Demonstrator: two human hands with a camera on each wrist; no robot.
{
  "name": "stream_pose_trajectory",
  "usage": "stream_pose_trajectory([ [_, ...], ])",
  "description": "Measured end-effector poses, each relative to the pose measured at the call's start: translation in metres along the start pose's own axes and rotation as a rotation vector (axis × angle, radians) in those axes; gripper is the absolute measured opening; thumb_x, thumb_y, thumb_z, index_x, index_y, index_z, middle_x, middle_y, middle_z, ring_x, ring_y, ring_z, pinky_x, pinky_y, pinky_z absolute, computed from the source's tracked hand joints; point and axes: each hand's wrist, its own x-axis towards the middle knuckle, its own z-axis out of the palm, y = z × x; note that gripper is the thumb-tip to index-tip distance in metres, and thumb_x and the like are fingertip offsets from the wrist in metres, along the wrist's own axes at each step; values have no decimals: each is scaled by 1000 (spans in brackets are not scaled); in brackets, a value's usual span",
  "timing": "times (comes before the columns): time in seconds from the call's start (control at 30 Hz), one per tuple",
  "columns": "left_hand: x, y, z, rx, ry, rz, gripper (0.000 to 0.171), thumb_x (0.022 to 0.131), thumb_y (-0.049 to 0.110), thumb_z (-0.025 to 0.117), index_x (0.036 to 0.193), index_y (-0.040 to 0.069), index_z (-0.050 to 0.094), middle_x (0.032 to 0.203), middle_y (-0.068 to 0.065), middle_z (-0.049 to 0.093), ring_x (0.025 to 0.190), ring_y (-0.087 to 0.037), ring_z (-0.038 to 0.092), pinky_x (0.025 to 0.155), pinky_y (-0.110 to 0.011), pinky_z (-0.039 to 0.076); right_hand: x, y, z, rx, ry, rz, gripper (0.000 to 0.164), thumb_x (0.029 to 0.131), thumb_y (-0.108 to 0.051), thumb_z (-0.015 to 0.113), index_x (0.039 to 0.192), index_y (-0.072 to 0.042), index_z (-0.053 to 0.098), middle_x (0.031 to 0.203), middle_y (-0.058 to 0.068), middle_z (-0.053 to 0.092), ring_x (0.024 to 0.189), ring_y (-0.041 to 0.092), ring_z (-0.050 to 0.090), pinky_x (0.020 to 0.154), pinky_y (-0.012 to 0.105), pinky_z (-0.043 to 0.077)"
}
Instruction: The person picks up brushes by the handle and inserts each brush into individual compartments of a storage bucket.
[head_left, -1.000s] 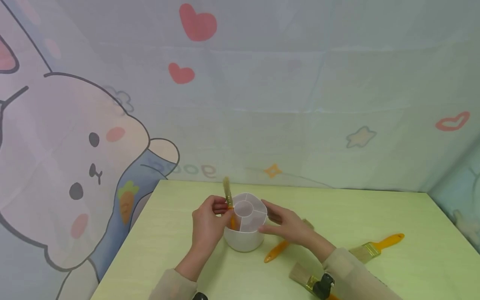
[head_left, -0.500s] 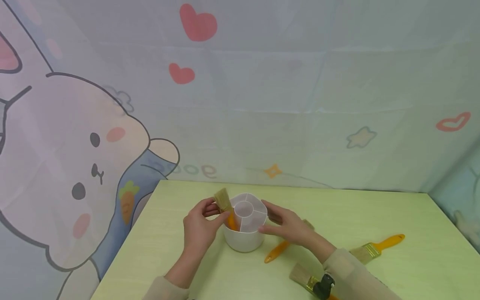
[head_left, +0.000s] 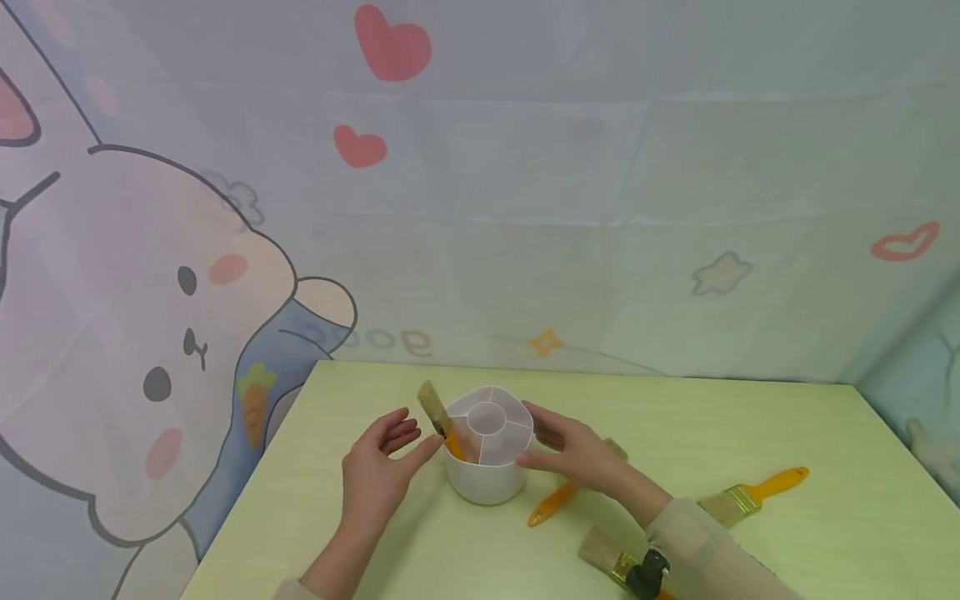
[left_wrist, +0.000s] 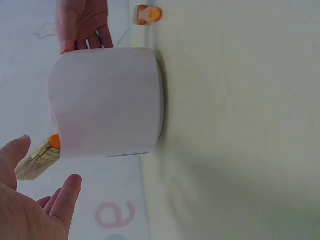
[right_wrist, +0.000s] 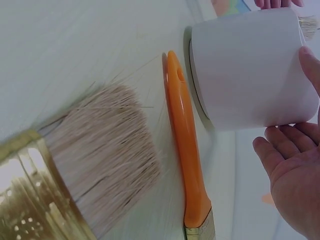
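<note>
A printed cloth (head_left: pixel 525 192) hangs behind the pale green worktop (head_left: pixel 750 429), showing a rabbit (head_left: pixel 150 329) at left, red hearts (head_left: pixel 393 48) above, a star (head_left: pixel 722 274) at right.

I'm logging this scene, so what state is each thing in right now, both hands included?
Holder: upright, top uncovered.
Leaning brush: handle down in the holder, bristles up, tilted left.
Middle brush: lying on the table, partly hidden.
Front brush: lying, partly hidden.
Right brush: lying, handle pointing right.
Left hand: beside the leaning brush, holding nothing.
Right hand: holding the holder's side.
</note>
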Motion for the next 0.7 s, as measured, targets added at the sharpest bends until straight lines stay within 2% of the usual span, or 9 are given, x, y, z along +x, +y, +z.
stream_pose_trajectory([
  [0.1,-4,-5,0,-45,-10,-20,67,85,24,94,142,4,66,132,-16,73,121,-28,73,96,-32,63,-1,-1,0,1,3,1,81,100,-23,80,163,4,37,165,26,41,148,46,46,121,54,43],
  [0.23,-10,-14,2,-94,-24,-20,68,85,25,95,142,5,65,137,-16,71,125,-30,71,97,-34,63,-3,-3,0,-3,7,8,81,100,-24,80,163,3,37,166,25,41,148,46,47,121,53,44],
  [0.43,-13,-27,6,-77,-73,9,71,84,28,95,144,6,64,143,-16,68,129,-30,68,103,-39,61,-6,-3,0,0,9,7,80,100,-24,79,164,2,37,165,25,42,147,46,47,120,54,44],
  [0.7,-14,-33,9,-86,-141,38,71,84,26,95,144,5,64,141,-19,68,128,-33,68,103,-43,60,-10,-2,1,0,8,18,81,100,-26,79,164,2,37,164,24,44,148,45,48,121,52,44],
])
